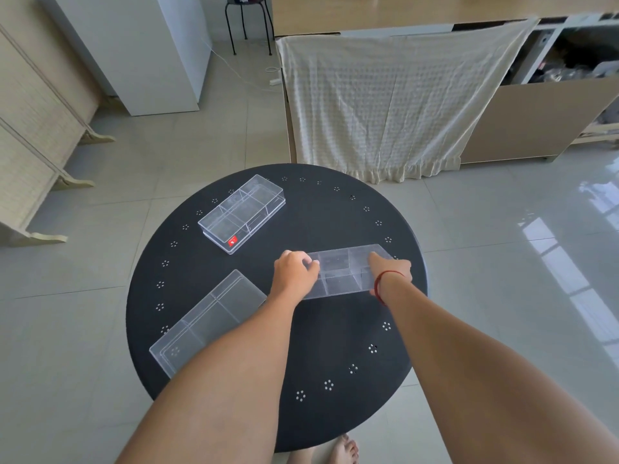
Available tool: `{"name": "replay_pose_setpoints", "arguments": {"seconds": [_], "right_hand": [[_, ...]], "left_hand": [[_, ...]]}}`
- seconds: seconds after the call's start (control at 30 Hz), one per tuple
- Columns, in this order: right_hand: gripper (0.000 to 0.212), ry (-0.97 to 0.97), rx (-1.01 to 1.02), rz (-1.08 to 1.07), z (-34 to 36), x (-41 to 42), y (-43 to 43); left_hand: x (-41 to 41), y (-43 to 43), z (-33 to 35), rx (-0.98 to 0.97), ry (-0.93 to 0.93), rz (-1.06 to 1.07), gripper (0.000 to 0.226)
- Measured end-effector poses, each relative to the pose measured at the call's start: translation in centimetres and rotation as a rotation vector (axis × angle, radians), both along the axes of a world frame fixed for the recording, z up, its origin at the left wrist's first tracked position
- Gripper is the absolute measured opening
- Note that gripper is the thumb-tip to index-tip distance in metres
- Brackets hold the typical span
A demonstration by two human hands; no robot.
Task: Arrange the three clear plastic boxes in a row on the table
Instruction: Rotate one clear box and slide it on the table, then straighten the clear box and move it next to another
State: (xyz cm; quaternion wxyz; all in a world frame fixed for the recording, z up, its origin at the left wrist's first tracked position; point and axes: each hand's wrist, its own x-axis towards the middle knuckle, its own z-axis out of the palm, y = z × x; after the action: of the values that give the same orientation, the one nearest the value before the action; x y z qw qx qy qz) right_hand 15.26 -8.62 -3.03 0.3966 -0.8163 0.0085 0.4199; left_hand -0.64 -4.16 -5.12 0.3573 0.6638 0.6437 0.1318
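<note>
Three clear plastic boxes with inner dividers lie on a round black table [335,346]. The middle-right box [345,272] lies roughly sideways, and both hands hold it: my left hand [294,271] grips its left end, my right hand [392,271] grips its right end. A red string circles the right wrist. A second box [243,212] with a small red sticker sits at the back left, angled diagonally. The third box [207,321] lies at the front left, also diagonal, with its near end partly hidden by my left forearm.
The table has small flower-shaped hole patterns around its rim. Beyond it hangs a cream cloth [395,102] over a wooden cabinet. A white cabinet [140,51], a black stool [248,21] and a folding screen [30,128] stand on the tiled floor. Bare feet [341,452] show under the table.
</note>
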Motion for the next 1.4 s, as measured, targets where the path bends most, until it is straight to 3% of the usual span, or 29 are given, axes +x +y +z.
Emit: {"name": "replay_pose_setpoints", "arguments": {"seconds": [0.1,0.23,0.3,0.43,0.53,0.63,0.77,1.03,1.2,1.3,1.4], "right_hand": [[0.060,-0.066,-0.055,0.049,-0.4,0.1,-0.2],[0.046,-0.163,-0.142,0.170,-1.5,0.5,-0.9],[0.053,-0.190,-0.181,0.228,-2.3,0.6,-1.3],[0.074,-0.414,-0.208,0.516,-2.6,0.9,-2.7],[0.056,-0.616,-0.169,0.792,-3.1,1.7,-3.5],[0.041,-0.627,-0.217,0.831,-3.2,2.1,-4.0],[0.048,-0.655,-0.278,0.867,-2.0,1.7,-3.1],[0.053,-0.615,-0.068,1.107,0.3,-7.8,3.0],[0.057,-0.474,0.002,1.274,0.1,-15.4,4.5],[0.066,-0.341,-0.042,1.305,-0.4,-18.5,4.6],[0.078,-0.255,-0.151,1.295,-1.2,-20.3,4.1]], "left_hand": [[0.0,-0.1,-0.1,0.022,-0.025,-0.016,0.026],[0.1,-0.8,-0.2,-0.061,-0.001,-0.119,0.052],[0.6,-1.3,-0.4,-0.075,-0.003,-0.125,0.059],[2.1,-1.3,-0.7,-0.062,0.026,-0.151,0.059],[3.3,-1.2,-0.5,-0.058,0.082,-0.243,0.051],[4.2,-1.3,-0.5,-0.065,0.122,-0.314,0.048],[3.1,-1.6,-0.2,-0.081,0.118,-0.327,0.055],[-7.1,0.2,1.6,-0.027,0.188,0.034,0.050],[-14.7,-0.8,1.6,-0.017,0.347,0.284,0.053],[-18.2,-2.2,0.7,-0.108,0.396,0.464,0.061],[-20.4,-3.4,0.0,-0.252,0.288,0.661,0.079]]}}
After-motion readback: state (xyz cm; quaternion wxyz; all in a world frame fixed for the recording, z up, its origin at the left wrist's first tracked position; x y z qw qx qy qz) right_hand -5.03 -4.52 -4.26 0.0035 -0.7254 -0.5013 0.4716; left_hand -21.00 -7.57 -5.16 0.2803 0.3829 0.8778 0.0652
